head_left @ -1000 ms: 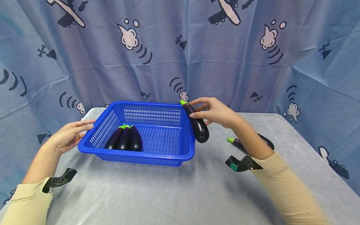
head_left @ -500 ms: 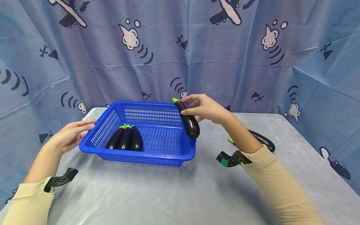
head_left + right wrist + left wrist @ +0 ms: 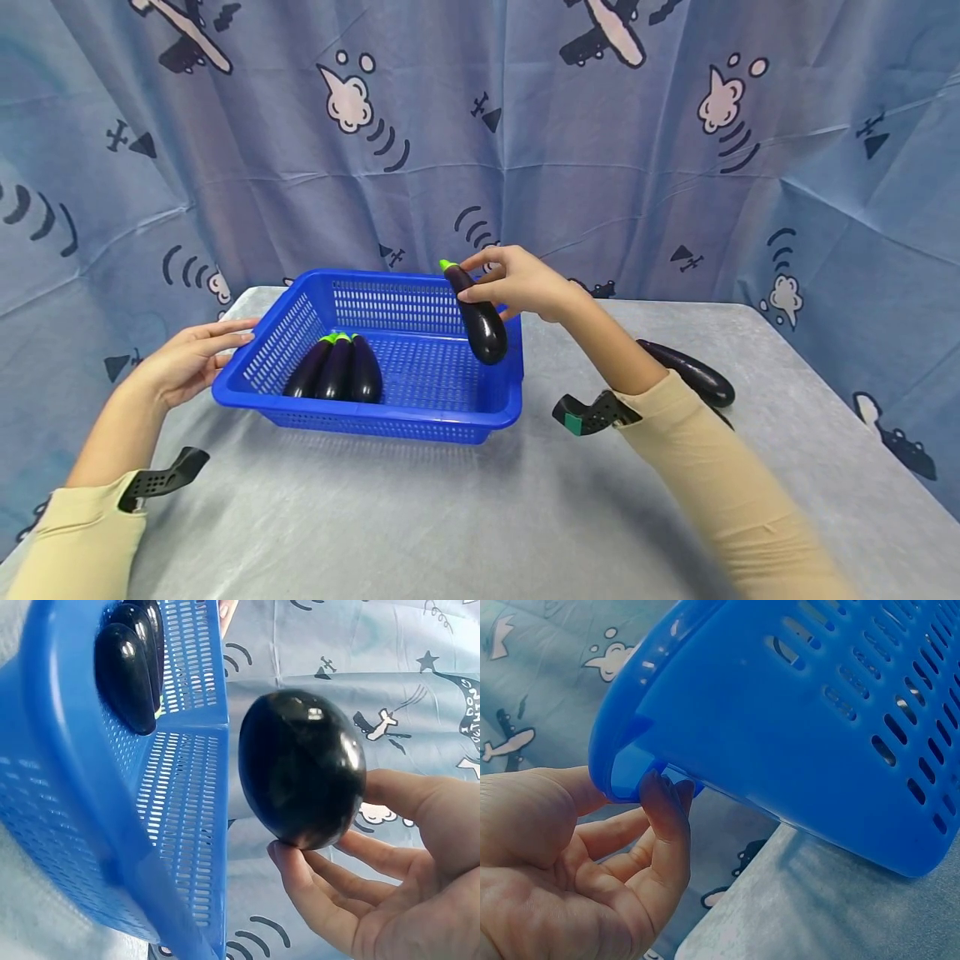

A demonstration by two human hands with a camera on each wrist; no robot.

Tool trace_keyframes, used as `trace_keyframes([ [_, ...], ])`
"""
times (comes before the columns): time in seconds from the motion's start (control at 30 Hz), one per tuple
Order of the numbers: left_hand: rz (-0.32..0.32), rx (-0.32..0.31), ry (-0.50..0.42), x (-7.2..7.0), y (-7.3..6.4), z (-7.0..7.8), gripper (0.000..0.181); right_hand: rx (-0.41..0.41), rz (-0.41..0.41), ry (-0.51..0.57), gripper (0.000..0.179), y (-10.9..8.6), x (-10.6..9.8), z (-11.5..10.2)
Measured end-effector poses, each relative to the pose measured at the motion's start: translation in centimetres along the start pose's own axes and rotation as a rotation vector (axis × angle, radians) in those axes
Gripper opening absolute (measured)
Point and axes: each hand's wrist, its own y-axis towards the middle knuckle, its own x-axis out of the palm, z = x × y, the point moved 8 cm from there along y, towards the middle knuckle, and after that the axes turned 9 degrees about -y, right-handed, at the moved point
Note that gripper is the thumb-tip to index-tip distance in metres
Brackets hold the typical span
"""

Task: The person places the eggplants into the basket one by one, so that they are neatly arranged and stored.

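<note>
A glossy dark purple eggplant (image 3: 483, 327) with a bright green stem end is held by my right hand (image 3: 521, 283), thumb and fingertips pinching it near the stem. It hangs tilted over the right part of a blue plastic basket (image 3: 420, 412), its rounded end lower. In the right wrist view that rounded end of the eggplant (image 3: 302, 769) faces the camera, beside the rim. My left hand (image 3: 183, 358) grips the basket's left rim, its fingers curled at the edge in the left wrist view. Inside the basket, at the left, lie three eggplants (image 3: 337, 371) side by side.
Another eggplant (image 3: 688, 371) lies on the grey table (image 3: 420, 525) to the right, with a dark piece of one more showing below it, mostly hidden by my right forearm. A blue patterned curtain (image 3: 420, 167) hangs behind the table.
My right hand has carried the eggplant leftward, from outside the basket's right rim to above its inside. The left hand and basket stay in place.
</note>
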Motion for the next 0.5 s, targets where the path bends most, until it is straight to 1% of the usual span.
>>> trace_keyframes([
  [0.23, -0.005, -0.002, -0.003, -0.1, 0.0, 0.0, 0.034, -0.008, -0.013, -0.029, 0.05, 1.1, 0.7, -0.8],
  [0.5, 0.0, -0.003, 0.011, -0.1, 0.0, 0.0, 0.034, 0.011, -0.014, -0.054, 0.052, 2.5, 1.4, -1.2],
])
